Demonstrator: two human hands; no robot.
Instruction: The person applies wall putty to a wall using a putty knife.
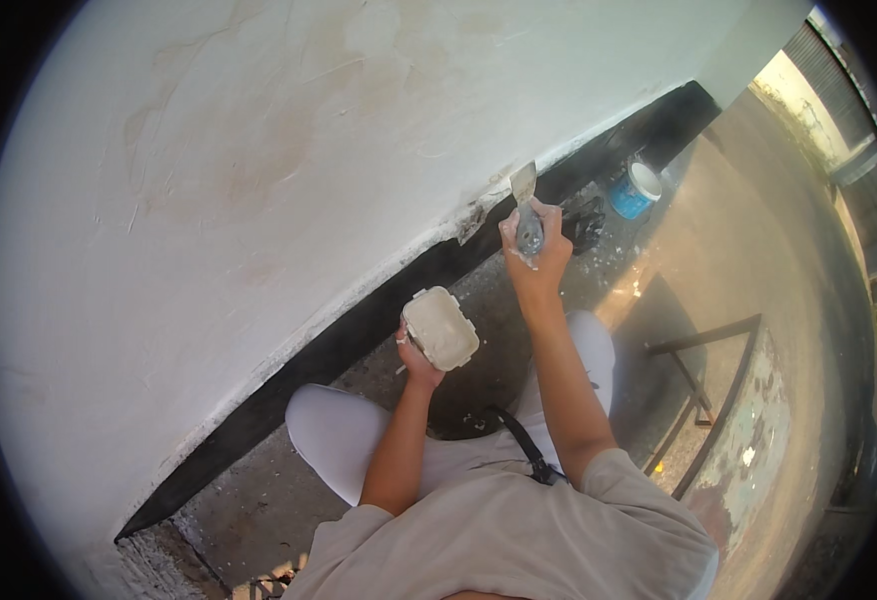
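My right hand [540, 251] grips the handle of a putty knife [523, 182], whose blade lies at the lower edge of the white plastered wall [258, 187], just above the black band [378, 307] along its base. White paste is smeared on the fingers. My left hand [417, 360] holds a shallow rectangular plastic container [442, 328] with off-white paste in it, in front of the black band. Left of the blade, the wall's edge has a rough, chipped patch [474, 217].
A blue and white bucket [635, 190] stands on the floor near the wall, beside a crumpled black plastic bag [587, 223]. White splatters mark the concrete there. To the right is a metal-framed stand with a worn, paint-stained top [753, 420].
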